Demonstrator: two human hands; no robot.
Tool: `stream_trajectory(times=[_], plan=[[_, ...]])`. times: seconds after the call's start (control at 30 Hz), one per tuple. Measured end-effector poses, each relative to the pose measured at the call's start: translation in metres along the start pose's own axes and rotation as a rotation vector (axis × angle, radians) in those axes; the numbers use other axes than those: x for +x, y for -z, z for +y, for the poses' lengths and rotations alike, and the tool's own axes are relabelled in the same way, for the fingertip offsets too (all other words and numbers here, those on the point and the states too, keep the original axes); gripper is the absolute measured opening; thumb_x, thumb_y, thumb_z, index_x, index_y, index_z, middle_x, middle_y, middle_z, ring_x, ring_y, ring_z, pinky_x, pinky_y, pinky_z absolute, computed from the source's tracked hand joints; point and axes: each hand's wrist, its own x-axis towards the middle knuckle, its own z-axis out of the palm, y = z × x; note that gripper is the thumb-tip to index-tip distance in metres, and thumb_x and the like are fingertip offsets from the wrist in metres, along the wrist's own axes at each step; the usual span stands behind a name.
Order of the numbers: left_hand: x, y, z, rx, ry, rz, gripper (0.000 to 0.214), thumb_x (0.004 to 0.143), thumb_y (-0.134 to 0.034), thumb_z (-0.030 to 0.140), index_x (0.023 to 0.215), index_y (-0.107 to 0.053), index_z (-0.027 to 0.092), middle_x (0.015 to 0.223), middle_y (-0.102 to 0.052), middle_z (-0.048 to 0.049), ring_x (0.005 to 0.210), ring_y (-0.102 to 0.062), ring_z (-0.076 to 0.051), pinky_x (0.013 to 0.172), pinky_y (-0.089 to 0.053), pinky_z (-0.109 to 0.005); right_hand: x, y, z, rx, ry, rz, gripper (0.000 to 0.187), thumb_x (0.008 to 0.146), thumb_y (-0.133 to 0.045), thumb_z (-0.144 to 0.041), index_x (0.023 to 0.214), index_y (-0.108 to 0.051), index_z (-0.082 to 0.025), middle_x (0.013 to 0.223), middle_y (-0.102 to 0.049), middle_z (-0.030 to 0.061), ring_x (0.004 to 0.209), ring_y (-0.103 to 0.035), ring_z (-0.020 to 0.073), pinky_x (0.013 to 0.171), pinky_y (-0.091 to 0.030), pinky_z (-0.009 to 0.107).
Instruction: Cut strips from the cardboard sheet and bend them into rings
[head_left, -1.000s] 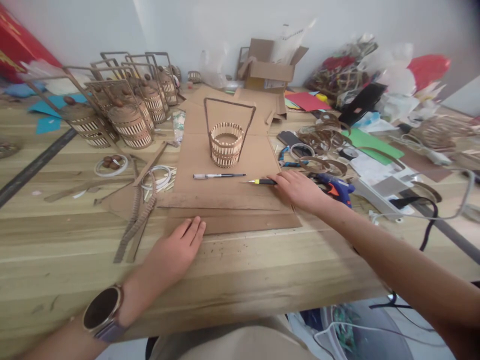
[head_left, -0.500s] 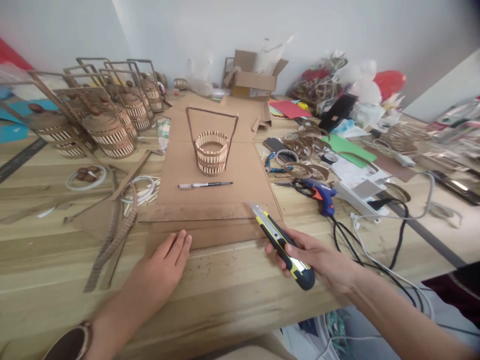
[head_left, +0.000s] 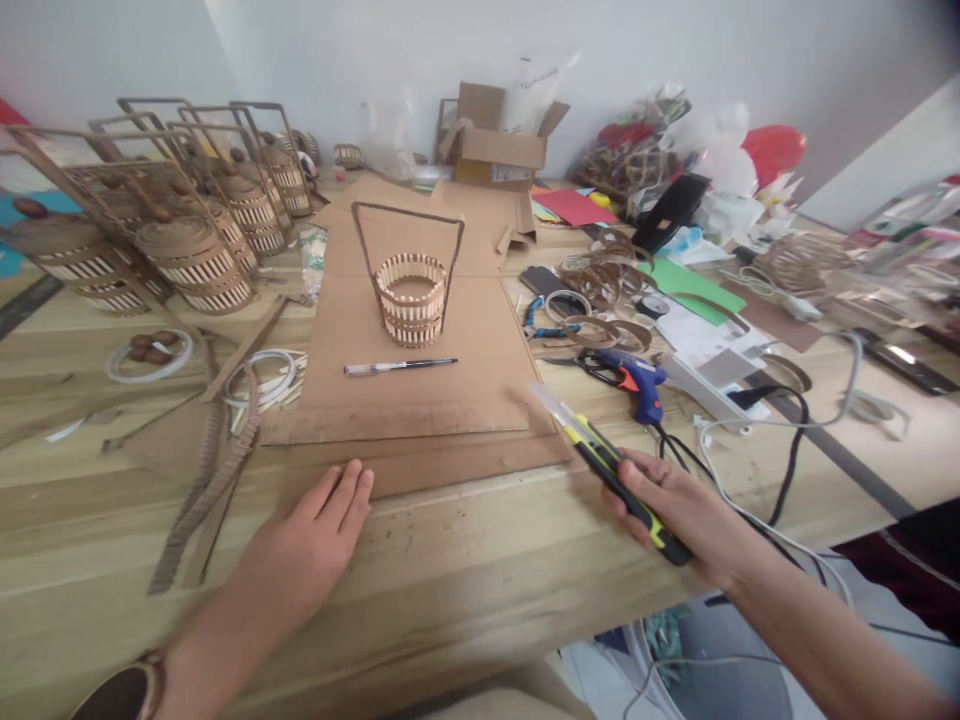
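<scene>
My right hand (head_left: 660, 495) is wrapped round a yellow and black utility knife (head_left: 611, 470), its blade out and pointing up and left, beside the right end of a cardboard strip (head_left: 442, 465). Fingers stretched out, my left hand (head_left: 315, 530) lies flat on the left front part of that strip. Behind it is a larger cardboard sheet (head_left: 480, 330), where a small slatted basket (head_left: 411, 300) with a tall brown handle stands upright. A pen (head_left: 401, 367) lies in front of the basket.
Several finished lidded baskets (head_left: 199, 260) stand at the left. Brown strips (head_left: 214, 480) and white rings (head_left: 262, 378) lie near them. A blue glue gun (head_left: 637, 385), a power strip (head_left: 705, 385) and cables are on the right; an open box (head_left: 499, 150) stands behind.
My right hand has moved the utility knife to the right, away from the cardboard's edge, and turned it. The left hand stays flat on the strip. The view has shifted slightly.
</scene>
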Motion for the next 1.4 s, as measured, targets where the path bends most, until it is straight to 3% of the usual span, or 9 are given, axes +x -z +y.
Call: stream_trajectory(times=[0.1, 0.2, 0.3, 0.47, 0.6, 0.77, 1.0, 1.2, 1.4], plan=[[0.002, -0.002, -0.004, -0.013, -0.021, 0.055, 0.048, 0.094, -0.029, -0.002, 0.116, -0.071, 0.005, 0.119, -0.072, -0.0184, 0.102, -0.070, -0.027, 0.085, -0.055, -0.038, -0.010, 0.029, 0.001, -0.112, -0.035, 0.153, 0.062, 0.065, -0.071, -0.078, 0.080, -0.056, -0.020, 0.063, -0.058, -0.0026, 0.041, -0.039, 0.0050, 0.041, -0.034, 0.022], [0.007, -0.002, -0.006, -0.020, -0.039, 0.080, 0.041, 0.100, -0.033, 0.007, 0.112, -0.072, 0.004, 0.112, -0.074, -0.0205, 0.097, -0.070, -0.029, 0.077, -0.054, -0.038, -0.023, 0.050, 0.008, -0.232, -0.124, 0.206, 0.078, 0.059, -0.081, -0.067, 0.118, -0.057, -0.022, 0.062, -0.056, -0.0063, 0.043, -0.042, 0.0086, 0.041, -0.037, 0.024], [0.016, 0.003, -0.009, -0.015, -0.030, 0.066, 0.039, 0.104, -0.035, 0.014, 0.107, -0.073, 0.006, 0.105, -0.074, -0.0190, 0.089, -0.068, -0.027, 0.069, -0.052, -0.036, -0.031, 0.062, 0.019, -0.348, -0.173, 0.183, 0.090, 0.066, -0.078, -0.060, 0.140, -0.045, -0.023, 0.061, -0.056, -0.0064, 0.048, -0.050, 0.0137, 0.045, -0.043, 0.027], [0.038, 0.012, -0.014, -0.087, -0.032, -0.060, 0.040, 0.105, -0.040, 0.023, 0.084, -0.071, 0.012, 0.075, -0.066, -0.0093, 0.069, -0.061, -0.022, 0.055, -0.043, -0.030, -0.028, 0.077, 0.033, -0.815, 0.081, 0.217, 0.065, 0.074, -0.065, -0.063, 0.127, -0.066, -0.026, 0.089, -0.070, 0.0070, 0.086, -0.067, 0.0288, 0.078, -0.055, 0.042], [0.059, 0.010, -0.017, -0.173, -0.164, -0.094, 0.029, 0.103, -0.048, 0.027, 0.119, -0.067, 0.012, 0.087, -0.067, -0.0088, 0.074, -0.062, -0.021, 0.052, -0.039, -0.027, -0.023, 0.082, 0.033, -1.032, 0.249, 0.159, 0.061, 0.085, -0.054, -0.059, 0.136, -0.062, -0.027, 0.101, -0.068, 0.0111, 0.095, -0.067, 0.0313, 0.089, -0.054, 0.047], [0.089, -0.003, -0.019, -0.295, -0.293, -0.141, 0.038, 0.102, -0.050, 0.031, 0.140, -0.055, 0.025, 0.110, -0.067, -0.0090, 0.094, -0.063, -0.021, 0.071, -0.048, -0.027, -0.017, 0.087, 0.022, -1.057, 0.312, 0.086, 0.057, 0.090, -0.049, -0.058, 0.136, -0.062, -0.026, 0.117, -0.066, 0.0143, 0.103, -0.066, 0.0326, 0.092, -0.053, 0.048], [0.105, -0.018, -0.016, -0.460, -0.358, -0.014, 0.044, 0.101, -0.051, 0.034, 0.145, -0.051, 0.026, 0.148, -0.052, -0.0102, 0.120, -0.053, -0.026, 0.104, -0.043, -0.042, -0.005, 0.096, 0.008, -1.082, 0.402, -0.054, 0.051, 0.092, -0.050, -0.054, 0.131, -0.066, -0.026, 0.116, -0.068, 0.0152, 0.107, -0.063, 0.0340, 0.095, -0.050, 0.053], [0.097, -0.028, -0.008, -0.571, -0.357, 0.039, 0.045, 0.100, -0.047, 0.020, 0.144, -0.052, 0.027, 0.153, -0.049, -0.0051, 0.142, -0.034, -0.029, 0.117, -0.032, -0.050, 0.004, 0.098, 0.007, -1.076, 0.439, -0.133, 0.047, 0.093, -0.052, -0.047, 0.134, -0.065, -0.028, 0.116, -0.068, 0.0127, 0.108, -0.063, 0.0315, 0.095, -0.050, 0.050], [0.098, -0.029, -0.010, -0.606, -0.362, -0.006, 0.052, 0.095, -0.048, 0.013, 0.144, -0.053, 0.031, 0.151, -0.051, -0.0009, 0.146, -0.031, -0.029, 0.120, -0.025, -0.054, 0.008, 0.100, 0.018, -1.038, 0.513, -0.135, 0.050, 0.093, -0.051, -0.047, 0.138, -0.060, -0.028, 0.118, -0.068, 0.0126, 0.108, -0.062, 0.0303, 0.096, -0.049, 0.050]])
